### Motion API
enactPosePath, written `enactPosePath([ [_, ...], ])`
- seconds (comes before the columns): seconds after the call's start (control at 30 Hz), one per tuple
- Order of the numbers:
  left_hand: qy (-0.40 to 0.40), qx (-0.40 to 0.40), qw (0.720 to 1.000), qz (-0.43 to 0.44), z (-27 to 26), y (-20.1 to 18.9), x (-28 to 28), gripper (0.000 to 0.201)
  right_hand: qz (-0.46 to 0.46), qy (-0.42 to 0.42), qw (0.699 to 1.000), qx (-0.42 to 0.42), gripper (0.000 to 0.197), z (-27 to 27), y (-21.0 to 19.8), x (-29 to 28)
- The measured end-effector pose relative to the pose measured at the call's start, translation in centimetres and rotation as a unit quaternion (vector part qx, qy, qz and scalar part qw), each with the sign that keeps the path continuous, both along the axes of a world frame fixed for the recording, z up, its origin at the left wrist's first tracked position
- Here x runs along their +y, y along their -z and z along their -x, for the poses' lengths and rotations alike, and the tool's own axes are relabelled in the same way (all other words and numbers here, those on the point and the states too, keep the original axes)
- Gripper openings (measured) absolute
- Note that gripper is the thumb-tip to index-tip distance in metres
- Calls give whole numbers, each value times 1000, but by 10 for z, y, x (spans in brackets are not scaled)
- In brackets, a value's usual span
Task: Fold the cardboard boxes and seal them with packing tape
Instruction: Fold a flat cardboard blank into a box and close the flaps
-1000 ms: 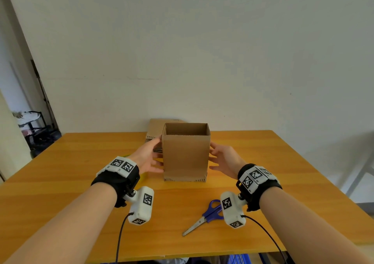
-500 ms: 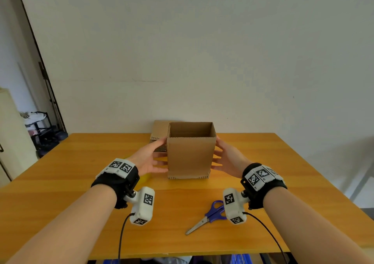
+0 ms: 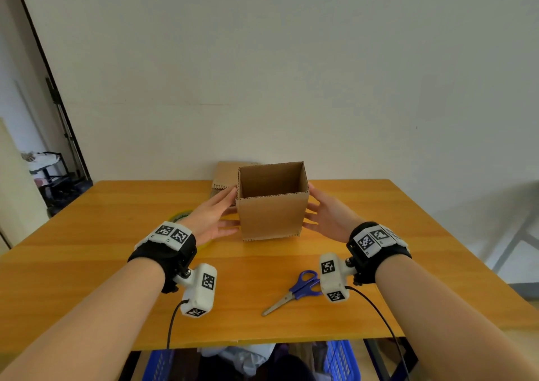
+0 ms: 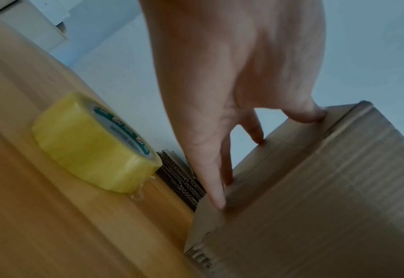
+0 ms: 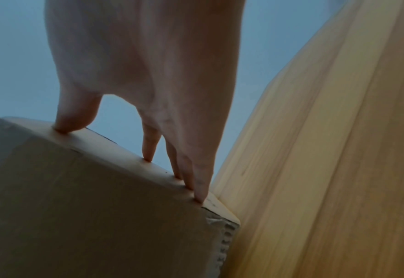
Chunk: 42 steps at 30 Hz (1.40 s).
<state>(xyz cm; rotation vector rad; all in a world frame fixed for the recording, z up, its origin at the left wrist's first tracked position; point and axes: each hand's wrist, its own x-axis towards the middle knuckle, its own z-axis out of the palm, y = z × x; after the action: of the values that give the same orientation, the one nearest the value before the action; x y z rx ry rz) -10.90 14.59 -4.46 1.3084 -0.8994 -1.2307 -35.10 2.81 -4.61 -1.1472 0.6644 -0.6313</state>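
An open-topped brown cardboard box (image 3: 271, 214) stands upright in the middle of the wooden table (image 3: 87, 249); whether its bottom touches the table I cannot tell. My left hand (image 3: 214, 217) presses its left wall with straight fingers (image 4: 216, 188). My right hand (image 3: 326, 214) presses the right wall the same way, fingertips (image 5: 200, 188) on the cardboard (image 5: 77, 206). A yellow roll of packing tape (image 4: 94, 143) lies on the table left of the box (image 4: 314, 206); in the head view the tape (image 3: 180, 215) is mostly hidden behind my left wrist.
A stack of flat cardboard (image 3: 226, 175) lies behind the box near the wall, its edges (image 4: 181, 180) showing beside the tape. Blue-handled scissors (image 3: 294, 291) lie near the front edge under my right wrist. Blue baskets (image 3: 338, 360) sit below the table.
Both hands have stayed flat on the box's sides. The box and hands have shifted slightly right, and the view now looks further down into the open top.
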Motion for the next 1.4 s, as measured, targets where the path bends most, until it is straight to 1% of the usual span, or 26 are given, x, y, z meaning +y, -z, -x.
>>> enactPosePath([
  [0.07,-5,15,1000,5,3,-1,1,58,4,-3,1000,6,75,0,2,2],
  [0.13,-5,16,1000,5,4,-3,2,43,9,-7,1000,8,74,0,4,3],
  [0.17,-2,12,1000,6,4,-4,3,43,12,-8,1000,8,73,0,5,4],
  [0.27,16,-4,1000,14,3,-4,4,62,17,-10,1000,9,73,0,4,5],
  [0.3,19,-10,1000,17,3,-4,4,64,19,-10,1000,11,71,0,3,5],
  [0.43,22,-20,999,32,4,-5,4,66,20,-2,1000,12,52,-2,3,7],
  [0.53,15,-12,999,36,3,-6,4,70,23,2,1000,5,52,-3,3,8],
  [0.63,38,-22,999,27,2,-9,7,78,22,4,1000,-8,54,-2,4,10],
  [0.67,41,-24,999,24,3,-9,7,76,24,7,1000,-13,54,-2,5,10],
  [0.77,29,-13,999,16,5,-10,7,56,36,15,999,-26,57,-4,7,11],
  [0.9,15,-6,1000,21,8,-11,7,45,47,29,998,-36,58,-8,10,9],
  [0.97,5,-12,1000,27,9,-13,8,43,50,28,998,-40,56,-8,11,9],
  [1.03,4,-18,999,31,11,-15,8,47,54,23,997,-46,56,-9,12,8],
  [1.17,-7,-25,999,29,13,-14,10,62,78,-5,996,-40,57,-12,9,9],
  [1.33,-31,-30,999,29,14,-14,12,70,86,-15,995,-42,47,-14,5,10],
  [1.4,-30,-41,998,23,15,-16,13,75,93,-29,994,-40,47,-13,5,9],
])
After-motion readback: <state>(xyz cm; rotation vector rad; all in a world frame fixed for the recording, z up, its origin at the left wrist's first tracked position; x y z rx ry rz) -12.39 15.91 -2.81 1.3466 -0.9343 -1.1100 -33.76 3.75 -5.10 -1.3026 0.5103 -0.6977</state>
